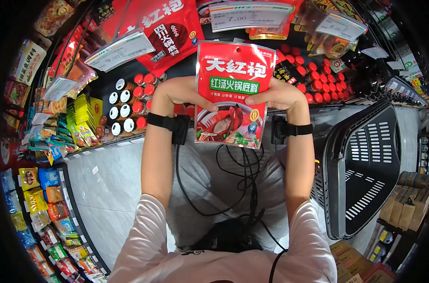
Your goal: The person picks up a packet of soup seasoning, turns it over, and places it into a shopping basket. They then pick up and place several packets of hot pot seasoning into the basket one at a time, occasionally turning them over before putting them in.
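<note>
Shop shelves of packaged food curve around a pale tiled floor, with a dark shelf ahead of the person. Between the hands, upright in front of that shelf's edge, is a red packet with large white characters, a green band and a picture of food in a bowl. The left hand and right hand pinch it from either side, thumbs pressed flat on its front; the other fingers are mostly hidden behind it. Each wrist wears a black strap with a small box, and dark cables hang below the packet, over the person's lap.

Just behind the packet, to its left, a bigger red bag leans on the shelf. White-capped jars stand near the left wrist, beside red-capped bottles; more such bottles are grouped to the right of the packet. White price tags line the top. Yellow-green sachets fill the left. Right of the right arm stands a black slotted basket, tilted, with brown cartons beyond it.
</note>
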A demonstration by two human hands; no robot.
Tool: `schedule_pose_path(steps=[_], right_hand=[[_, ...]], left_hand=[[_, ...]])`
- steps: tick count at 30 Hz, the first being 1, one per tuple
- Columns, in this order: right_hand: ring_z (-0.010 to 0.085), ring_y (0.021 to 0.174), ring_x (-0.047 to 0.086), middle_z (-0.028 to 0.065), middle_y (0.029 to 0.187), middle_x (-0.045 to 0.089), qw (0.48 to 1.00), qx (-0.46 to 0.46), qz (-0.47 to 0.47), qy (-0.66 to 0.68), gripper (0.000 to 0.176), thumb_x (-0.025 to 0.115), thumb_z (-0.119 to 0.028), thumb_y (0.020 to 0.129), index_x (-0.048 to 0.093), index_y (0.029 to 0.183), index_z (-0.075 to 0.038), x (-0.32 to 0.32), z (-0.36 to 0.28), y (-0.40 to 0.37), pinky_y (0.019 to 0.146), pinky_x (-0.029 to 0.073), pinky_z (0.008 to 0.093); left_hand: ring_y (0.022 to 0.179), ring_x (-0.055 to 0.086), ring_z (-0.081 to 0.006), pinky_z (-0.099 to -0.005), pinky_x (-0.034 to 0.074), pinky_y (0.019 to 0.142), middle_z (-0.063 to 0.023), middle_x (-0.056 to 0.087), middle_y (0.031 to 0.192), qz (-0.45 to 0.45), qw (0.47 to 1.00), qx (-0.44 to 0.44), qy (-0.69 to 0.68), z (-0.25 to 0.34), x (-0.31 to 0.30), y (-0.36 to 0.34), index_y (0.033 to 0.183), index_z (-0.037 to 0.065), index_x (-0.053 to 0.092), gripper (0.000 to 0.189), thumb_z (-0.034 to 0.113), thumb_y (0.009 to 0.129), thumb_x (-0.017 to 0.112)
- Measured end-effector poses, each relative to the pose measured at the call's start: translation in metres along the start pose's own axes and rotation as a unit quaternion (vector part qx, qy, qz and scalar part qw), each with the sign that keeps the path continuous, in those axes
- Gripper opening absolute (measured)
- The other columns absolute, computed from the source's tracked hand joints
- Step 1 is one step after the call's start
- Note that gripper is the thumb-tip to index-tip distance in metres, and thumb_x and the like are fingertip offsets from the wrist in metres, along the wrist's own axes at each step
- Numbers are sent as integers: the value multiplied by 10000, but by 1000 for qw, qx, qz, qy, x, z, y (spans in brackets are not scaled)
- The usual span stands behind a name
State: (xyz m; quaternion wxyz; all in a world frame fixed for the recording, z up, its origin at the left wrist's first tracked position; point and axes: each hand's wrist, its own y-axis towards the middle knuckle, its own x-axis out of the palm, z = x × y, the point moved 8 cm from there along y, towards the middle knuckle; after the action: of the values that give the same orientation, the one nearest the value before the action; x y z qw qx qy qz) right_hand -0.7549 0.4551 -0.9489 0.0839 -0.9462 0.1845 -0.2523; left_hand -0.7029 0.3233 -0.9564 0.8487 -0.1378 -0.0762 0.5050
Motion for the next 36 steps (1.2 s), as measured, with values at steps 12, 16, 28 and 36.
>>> schedule_pose_path(steps=[12,16,28,36], right_hand=[[177,964,598,98,1124,579,994,31,62,-81,617,697,48,702,412,1243,-38,-20,8,7,749,551,332],[177,963,599,95,1122,581,996,13,58,-73,610,697,48,704,418,1239,-38,-18,6,7,748,551,333],[150,916,608,92,1071,610,987,44,95,-122,507,691,23,722,485,1183,-22,-35,15,11,699,543,301],[143,938,591,70,1056,620,986,-54,98,-127,455,702,4,719,529,1140,-11,-35,7,19,778,490,285]], left_hand=[[997,554,-129,-275,449,855,-64,608,1123,26,999,-29,-30,-6,-3,3,1171,23,542,543,36,674,760],[996,553,-125,-272,449,854,-63,608,1122,24,999,-28,-29,-2,-2,3,1174,24,540,546,37,674,760],[1009,556,-142,-295,443,880,-79,611,1111,65,996,-69,-4,-13,-11,7,1167,11,542,578,21,639,778],[1014,543,-135,-290,438,883,-76,605,1112,111,991,-65,24,-23,-24,14,1175,10,531,560,38,666,764]])
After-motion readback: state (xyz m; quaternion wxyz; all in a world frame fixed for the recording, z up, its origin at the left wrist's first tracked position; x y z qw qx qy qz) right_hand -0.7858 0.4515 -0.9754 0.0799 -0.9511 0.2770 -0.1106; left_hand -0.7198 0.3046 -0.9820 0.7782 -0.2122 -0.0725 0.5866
